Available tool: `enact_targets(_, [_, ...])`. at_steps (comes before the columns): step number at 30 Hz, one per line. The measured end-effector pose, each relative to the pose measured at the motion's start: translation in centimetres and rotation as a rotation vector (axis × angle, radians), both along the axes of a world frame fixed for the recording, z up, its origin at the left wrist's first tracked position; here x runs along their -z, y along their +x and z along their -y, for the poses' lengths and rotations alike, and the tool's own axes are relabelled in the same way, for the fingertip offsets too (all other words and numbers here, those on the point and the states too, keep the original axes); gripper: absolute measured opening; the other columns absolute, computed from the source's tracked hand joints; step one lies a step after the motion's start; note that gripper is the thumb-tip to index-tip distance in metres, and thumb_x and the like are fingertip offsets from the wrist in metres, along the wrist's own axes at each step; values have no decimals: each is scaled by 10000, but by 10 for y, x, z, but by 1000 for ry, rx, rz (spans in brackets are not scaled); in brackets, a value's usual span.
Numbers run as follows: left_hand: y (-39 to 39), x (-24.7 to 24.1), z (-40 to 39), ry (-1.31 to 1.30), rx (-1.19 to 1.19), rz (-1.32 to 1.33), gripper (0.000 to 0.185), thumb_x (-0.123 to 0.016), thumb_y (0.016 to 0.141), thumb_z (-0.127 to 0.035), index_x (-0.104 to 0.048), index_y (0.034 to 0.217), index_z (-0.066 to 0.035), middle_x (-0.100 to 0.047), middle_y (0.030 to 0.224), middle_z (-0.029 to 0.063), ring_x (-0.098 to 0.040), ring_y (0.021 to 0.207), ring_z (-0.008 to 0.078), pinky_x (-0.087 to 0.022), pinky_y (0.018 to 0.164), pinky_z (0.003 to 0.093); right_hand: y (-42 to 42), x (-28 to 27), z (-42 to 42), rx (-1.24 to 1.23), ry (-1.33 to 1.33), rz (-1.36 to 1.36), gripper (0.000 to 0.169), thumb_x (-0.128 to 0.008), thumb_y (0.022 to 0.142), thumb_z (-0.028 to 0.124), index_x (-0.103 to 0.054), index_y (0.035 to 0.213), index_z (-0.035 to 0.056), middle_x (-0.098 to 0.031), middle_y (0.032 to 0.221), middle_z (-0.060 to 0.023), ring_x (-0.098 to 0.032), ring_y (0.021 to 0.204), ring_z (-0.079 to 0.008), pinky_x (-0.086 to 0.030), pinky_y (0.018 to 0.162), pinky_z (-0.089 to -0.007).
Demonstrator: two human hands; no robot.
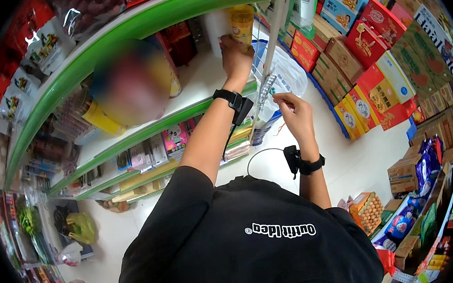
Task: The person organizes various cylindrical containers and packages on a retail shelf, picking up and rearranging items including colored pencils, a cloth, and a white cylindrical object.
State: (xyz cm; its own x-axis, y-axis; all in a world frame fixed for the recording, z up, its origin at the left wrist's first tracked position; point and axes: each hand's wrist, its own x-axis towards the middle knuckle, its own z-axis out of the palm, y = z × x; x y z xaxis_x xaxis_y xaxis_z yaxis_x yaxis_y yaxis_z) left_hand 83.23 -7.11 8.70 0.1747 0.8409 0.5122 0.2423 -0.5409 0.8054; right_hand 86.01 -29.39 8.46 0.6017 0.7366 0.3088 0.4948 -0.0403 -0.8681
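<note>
My left hand (238, 59) reaches onto a white shelf, its fingers around the lower part of a yellow canister (242, 21). The fingertips are partly hidden. Just left of the canister stands a white cylindrical container (217, 31). My right hand (297, 113) hovers off the shelf's end with loosely bent fingers and no object visible in them. Close to its fingertips, a silver foil-like bundle (266, 89) hangs by the shelf post (273, 44). Each wrist wears a black strap with a small device and a cable.
A green shelf edge (151, 16) juts out above the left arm. Lower shelves hold stationery packs (158, 151). A white plastic bag (285, 71) stands beyond the post. Stacked gift boxes (372, 100) line the right. Eggs (370, 211) sit in a carton behind on the right.
</note>
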Motion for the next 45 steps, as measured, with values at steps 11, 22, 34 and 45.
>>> enact_targets(11, [-91, 10, -17, 154, -265, -194, 513, -699, 773, -193, -400, 1142, 0, -591, 1018, 258, -618, 935, 433, -524, 754, 515, -17, 25, -29, -152, 58, -102, 196, -578, 885, -16, -708, 1031, -33, -739, 931, -153, -720, 903, -201, -533, 857, -285])
enact_targets(22, [-122, 15, -10, 217, -366, -252, 776, -681, 801, -159, -271, 1425, 51, -524, 1203, 337, -567, 1055, 487, -516, 840, 517, -26, -10, -131, -609, 379, -1126, 596, -488, 998, 140, -192, 1504, 33, -451, 1382, -290, -495, 1261, -409, -426, 1073, -451])
enact_targets(34, [-153, 6, 41, 179, -51, -204, 832, -648, 857, -141, -155, 1471, 129, -289, 1466, 394, -339, 1363, 509, -322, 1141, 464, 54, 30, -270, -742, 208, -1591, 354, -526, 967, 216, -460, 1164, -69, -541, 1082, -246, -527, 1030, -372, -445, 994, -484])
enact_targets(45, [-278, -37, 87, -123, 293, -125, 458, -634, 903, -165, -523, 1291, 51, -596, 1243, 243, -590, 1162, 351, -465, 992, 400, -12, -14, -200, -475, 392, -1442, 188, -566, 912, 93, -526, 1061, -15, -561, 1125, -179, -529, 1042, -313, -415, 1084, -458])
